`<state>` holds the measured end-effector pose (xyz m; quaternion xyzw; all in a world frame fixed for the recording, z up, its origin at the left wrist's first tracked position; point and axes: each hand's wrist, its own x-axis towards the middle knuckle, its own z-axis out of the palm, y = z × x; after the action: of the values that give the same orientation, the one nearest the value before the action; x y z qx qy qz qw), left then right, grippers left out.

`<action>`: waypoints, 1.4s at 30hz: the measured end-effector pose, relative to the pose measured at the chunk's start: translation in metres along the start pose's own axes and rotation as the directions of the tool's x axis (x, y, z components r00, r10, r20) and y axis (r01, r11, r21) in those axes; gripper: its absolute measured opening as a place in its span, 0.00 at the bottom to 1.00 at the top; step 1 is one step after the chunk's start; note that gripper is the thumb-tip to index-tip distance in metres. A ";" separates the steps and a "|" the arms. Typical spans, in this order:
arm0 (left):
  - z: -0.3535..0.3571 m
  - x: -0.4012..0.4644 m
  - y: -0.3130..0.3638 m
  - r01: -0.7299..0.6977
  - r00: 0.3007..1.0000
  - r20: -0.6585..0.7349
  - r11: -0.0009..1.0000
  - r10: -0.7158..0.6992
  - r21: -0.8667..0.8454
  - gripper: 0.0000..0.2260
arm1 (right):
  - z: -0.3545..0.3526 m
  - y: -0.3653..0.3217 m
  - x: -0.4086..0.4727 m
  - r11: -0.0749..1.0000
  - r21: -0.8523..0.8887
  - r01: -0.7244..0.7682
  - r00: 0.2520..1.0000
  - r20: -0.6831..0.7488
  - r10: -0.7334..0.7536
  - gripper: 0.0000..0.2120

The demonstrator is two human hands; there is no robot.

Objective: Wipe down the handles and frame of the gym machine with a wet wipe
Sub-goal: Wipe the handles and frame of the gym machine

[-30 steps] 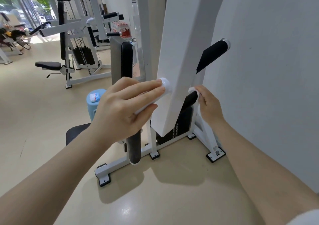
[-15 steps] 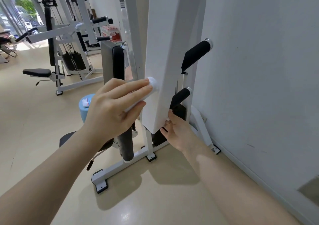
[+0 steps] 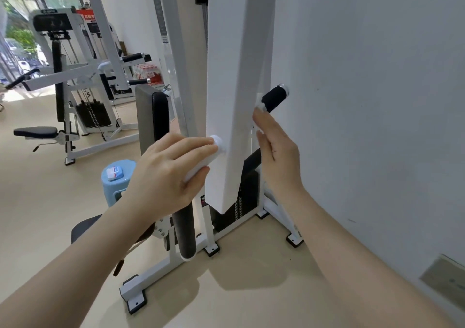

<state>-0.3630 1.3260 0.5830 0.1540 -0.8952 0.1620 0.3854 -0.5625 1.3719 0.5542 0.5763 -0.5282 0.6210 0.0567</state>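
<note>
A broad white frame bar (image 3: 234, 81) of the gym machine slants down in front of me. My left hand (image 3: 166, 174) grips a white round-ended handle (image 3: 217, 143) that juts from the bar's left face. My right hand (image 3: 275, 149) reaches up behind the bar's right edge with straight fingers, pressing a white wet wipe (image 3: 259, 102) against the base of the upper black foam handle (image 3: 274, 98). Most of the wipe is hidden by the bar and my fingers. A lower black handle (image 3: 253, 160) shows just under my right palm.
A white wall (image 3: 377, 101) stands close on the right. A light blue stool (image 3: 118, 184) with a small wipe packet (image 3: 114, 173) is at my left wrist. The machine's black seat pad (image 3: 161, 124), roller pad (image 3: 186, 232) and floor feet lie below. More machines stand at far left.
My right hand has risen from the bar's lower end to the upper black handle, carrying the wipe. My left hand keeps its grip on the white handle. The view has shifted slightly.
</note>
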 end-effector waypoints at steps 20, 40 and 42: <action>0.014 0.075 0.035 -0.055 0.979 -0.121 0.779 0.166 0.625 0.29 | -0.031 0.045 0.032 0.864 -0.440 0.246 0.969 0.114 -0.218 0.21; 0.010 0.074 0.029 0.008 0.990 -0.133 0.937 0.041 0.349 0.36 | -0.011 0.056 0.052 0.832 -0.528 0.169 0.959 -0.108 -0.263 0.20; 0.011 0.072 0.026 0.030 0.989 -0.147 0.943 0.020 0.333 0.40 | -0.002 0.049 0.048 0.814 -0.555 0.173 0.954 -0.113 -0.279 0.20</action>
<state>-0.4275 1.3337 0.6246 0.2068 -0.8233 0.3215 0.4197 -0.6130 1.3261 0.5635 0.5343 -0.6008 0.4879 0.3398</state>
